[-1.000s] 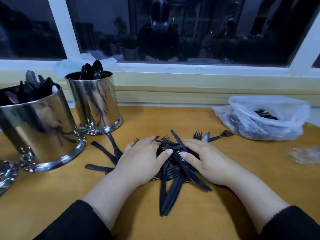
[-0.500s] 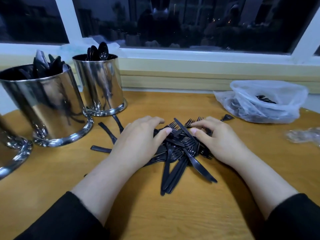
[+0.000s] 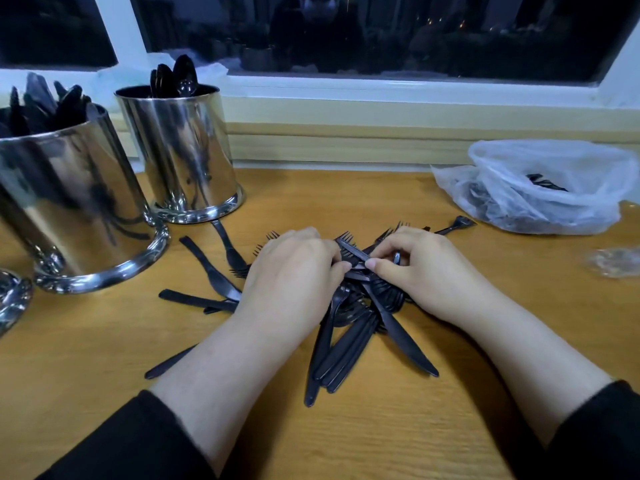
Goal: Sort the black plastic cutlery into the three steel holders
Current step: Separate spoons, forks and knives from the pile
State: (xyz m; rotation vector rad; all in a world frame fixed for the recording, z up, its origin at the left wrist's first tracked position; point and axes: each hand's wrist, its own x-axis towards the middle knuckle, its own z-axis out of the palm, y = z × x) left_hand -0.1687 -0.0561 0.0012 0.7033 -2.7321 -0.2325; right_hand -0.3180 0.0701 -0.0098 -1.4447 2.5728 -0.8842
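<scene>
While both hands curl into the cutlery pile [image 3: 349, 327], left hand [image 3: 294, 275] gripping pieces, right hand [image 3: 426, 271] pinching a fork [image 3: 348, 245], steel holders [image 3: 183, 150] at ten o'clock.

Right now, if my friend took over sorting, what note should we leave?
Left hand and right hand: both curled into the cutlery pile, pinching pieces.
Far holder has spoons; near holder is partly filled; the third holder only peeks in at the left edge.
Left: the pile, stray knives, and more in the plastic bag.
</scene>
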